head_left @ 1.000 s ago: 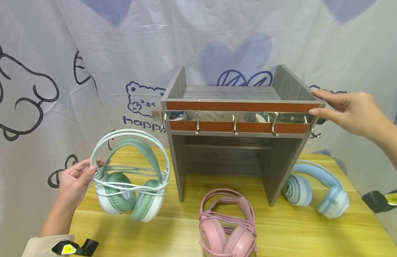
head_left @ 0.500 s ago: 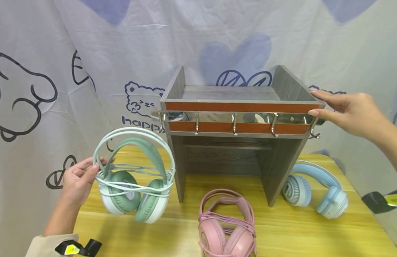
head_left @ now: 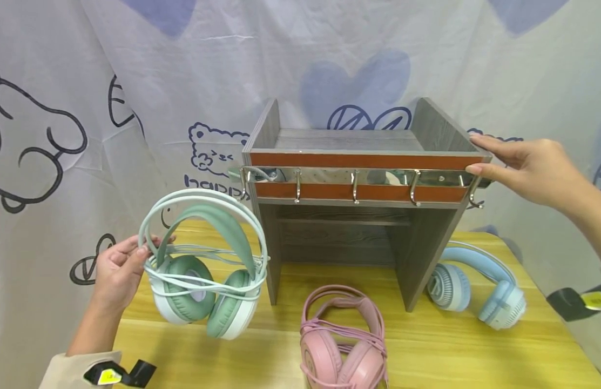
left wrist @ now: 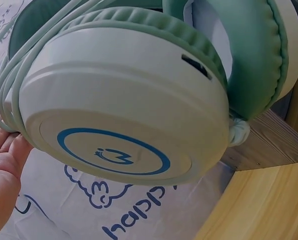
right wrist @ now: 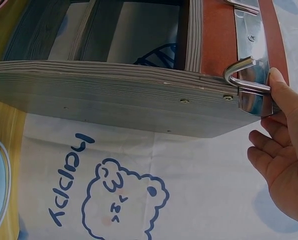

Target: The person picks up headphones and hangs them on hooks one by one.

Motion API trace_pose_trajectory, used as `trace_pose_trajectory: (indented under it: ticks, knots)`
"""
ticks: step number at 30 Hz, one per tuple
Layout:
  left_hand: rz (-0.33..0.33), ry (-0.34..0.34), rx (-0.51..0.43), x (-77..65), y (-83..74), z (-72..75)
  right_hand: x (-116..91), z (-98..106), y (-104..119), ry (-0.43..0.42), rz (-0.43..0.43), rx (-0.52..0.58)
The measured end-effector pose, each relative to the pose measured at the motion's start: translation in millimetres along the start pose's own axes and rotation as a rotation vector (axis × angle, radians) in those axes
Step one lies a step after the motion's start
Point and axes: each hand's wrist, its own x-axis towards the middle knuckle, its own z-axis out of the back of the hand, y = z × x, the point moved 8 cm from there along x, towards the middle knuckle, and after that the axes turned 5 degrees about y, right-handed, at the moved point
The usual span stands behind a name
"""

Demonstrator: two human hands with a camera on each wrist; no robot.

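In the head view my left hand [head_left: 113, 275] pinches one side of the green-and-white headphones [head_left: 188, 302], holding them upright above the table with their pale cable wound across the ear cups. A white ear cup [left wrist: 124, 95] with a blue ring logo fills the left wrist view. My right hand [head_left: 538, 167] grips the upper right front corner of a grey wooden shelf [head_left: 431, 232], thumb at the end of the metal hook rail [head_left: 329, 175]. The right wrist view shows that thumb beside an end hook [right wrist: 238, 75], other fingers loosely bent below.
Pink headphones [head_left: 322, 356], cable wrapped round them, lie on the wooden table [head_left: 271, 362] in front of the shelf. Light blue headphones [head_left: 504, 308] rest to its right. A printed cloth [head_left: 222, 65] hangs behind. Several hooks stick out from the rail.
My left hand has carried the green-and-white headphones slightly to the right, towards the shelf; their headband now stands a little higher. My right hand stays at the shelf corner.
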Motion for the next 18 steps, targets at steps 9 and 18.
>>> trace_pose_trajectory:
  ticks: [9,18]
  knots:
    - [-0.012,0.028,-0.001,2.2,-4.1,-6.6,0.5,-0.4,-0.5,0.006,-0.001,-0.033]
    - [0.009,0.029,0.014,5.8,-3.3,-15.6,0.6,-0.5,0.4,-0.001,0.006,-0.038]
